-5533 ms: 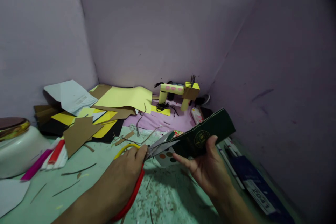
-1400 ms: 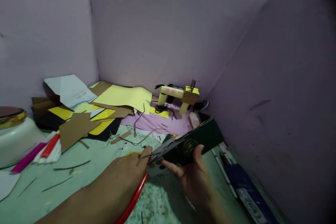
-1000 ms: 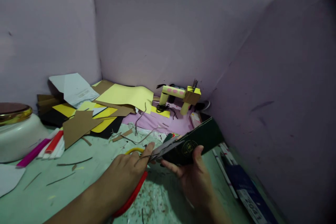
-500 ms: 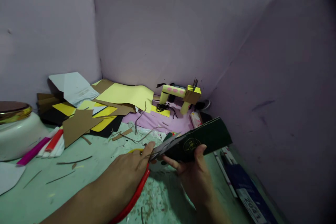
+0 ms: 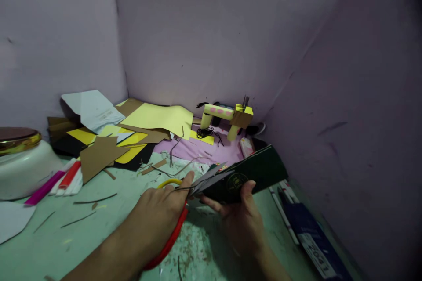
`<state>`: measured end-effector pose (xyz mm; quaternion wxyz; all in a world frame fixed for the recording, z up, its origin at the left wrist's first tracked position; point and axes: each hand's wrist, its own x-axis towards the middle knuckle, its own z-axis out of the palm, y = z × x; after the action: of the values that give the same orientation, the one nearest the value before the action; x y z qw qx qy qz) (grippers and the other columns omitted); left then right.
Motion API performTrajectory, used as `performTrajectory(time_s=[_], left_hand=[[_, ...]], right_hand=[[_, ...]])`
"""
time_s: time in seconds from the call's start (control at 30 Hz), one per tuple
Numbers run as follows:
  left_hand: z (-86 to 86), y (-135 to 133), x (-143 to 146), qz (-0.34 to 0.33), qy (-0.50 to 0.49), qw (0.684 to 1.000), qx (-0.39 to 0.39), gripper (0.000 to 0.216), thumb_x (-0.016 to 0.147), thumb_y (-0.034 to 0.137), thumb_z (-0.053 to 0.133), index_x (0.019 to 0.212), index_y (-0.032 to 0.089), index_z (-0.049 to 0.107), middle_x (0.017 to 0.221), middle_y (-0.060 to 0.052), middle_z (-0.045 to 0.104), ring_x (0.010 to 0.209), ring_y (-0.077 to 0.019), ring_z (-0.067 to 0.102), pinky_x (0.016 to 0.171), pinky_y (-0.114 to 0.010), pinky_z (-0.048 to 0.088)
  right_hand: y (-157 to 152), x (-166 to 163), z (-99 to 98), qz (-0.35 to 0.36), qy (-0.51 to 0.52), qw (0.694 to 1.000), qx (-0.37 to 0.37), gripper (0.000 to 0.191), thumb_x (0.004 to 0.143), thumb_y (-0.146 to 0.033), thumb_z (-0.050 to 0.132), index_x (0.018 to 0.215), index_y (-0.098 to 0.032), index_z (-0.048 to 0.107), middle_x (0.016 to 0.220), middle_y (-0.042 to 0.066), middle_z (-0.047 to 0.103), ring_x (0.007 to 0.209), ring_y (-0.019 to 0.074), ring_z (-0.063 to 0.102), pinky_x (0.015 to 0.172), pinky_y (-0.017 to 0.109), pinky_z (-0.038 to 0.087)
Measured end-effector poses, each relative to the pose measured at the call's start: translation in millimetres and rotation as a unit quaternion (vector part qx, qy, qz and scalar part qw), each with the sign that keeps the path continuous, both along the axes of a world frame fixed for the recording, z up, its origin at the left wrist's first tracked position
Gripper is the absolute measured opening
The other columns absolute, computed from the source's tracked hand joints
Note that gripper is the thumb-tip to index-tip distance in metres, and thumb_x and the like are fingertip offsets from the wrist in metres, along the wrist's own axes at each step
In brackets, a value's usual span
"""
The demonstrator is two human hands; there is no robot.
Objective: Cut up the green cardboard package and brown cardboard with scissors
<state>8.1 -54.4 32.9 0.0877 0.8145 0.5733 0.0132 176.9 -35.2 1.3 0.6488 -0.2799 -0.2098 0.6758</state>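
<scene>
My left hand [image 5: 158,217] is closed round scissors [image 5: 176,224] with red and yellow handles, the grey blades parted and pointing right at a dark green card. My right hand [image 5: 242,224] grips that dark green card [image 5: 253,171], thumb on top beside its round gold emblem. The card is held above the green tabletop, tilted up to the right, and the blade tips meet its left edge.
Yellow, brown and black paper scraps [image 5: 125,140] lie piled at the back left. A white bowl with a gold-rimmed lid [image 5: 20,162] stands at the far left beside pink and red markers [image 5: 56,178]. A small yellow paper model [image 5: 227,118] sits in the corner. A dark calendar [image 5: 310,237] lies along the right wall.
The scissor blades have opened again at the card's left edge. The card has dipped slightly and shifted a little left in my right hand.
</scene>
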Motion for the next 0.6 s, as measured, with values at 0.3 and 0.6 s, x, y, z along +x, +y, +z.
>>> performTrajectory(time_s=[0.3,0.6], left_hand=[[-10.9,2,-7,-0.061,-0.02,0.997,0.042,0.07,0.073,-0.006,0.03,0.142,0.007,0.025,0.08,-0.01,0.07,0.075,-0.025,0.066,0.066,-0.038,0.051],[-13.2,8,-4,-0.069,-0.002,0.998,0.003,0.066,0.074,0.0,0.038,0.139,0.009,0.026,0.086,-0.01,0.07,0.074,-0.0264,0.067,0.064,-0.038,0.051]], right_hand=[[1,2,-5.7,0.004,-0.001,1.0,-0.003,0.045,0.076,-0.048,0.065,0.11,-0.018,0.061,0.101,0.01,0.072,0.087,0.0299,0.069,0.067,0.049,0.06],[1,2,-0.5,0.017,-0.027,0.999,-0.013,0.042,0.071,-0.05,0.069,0.096,-0.017,0.068,0.094,0.009,0.074,0.082,0.0288,0.07,0.067,0.046,0.06]])
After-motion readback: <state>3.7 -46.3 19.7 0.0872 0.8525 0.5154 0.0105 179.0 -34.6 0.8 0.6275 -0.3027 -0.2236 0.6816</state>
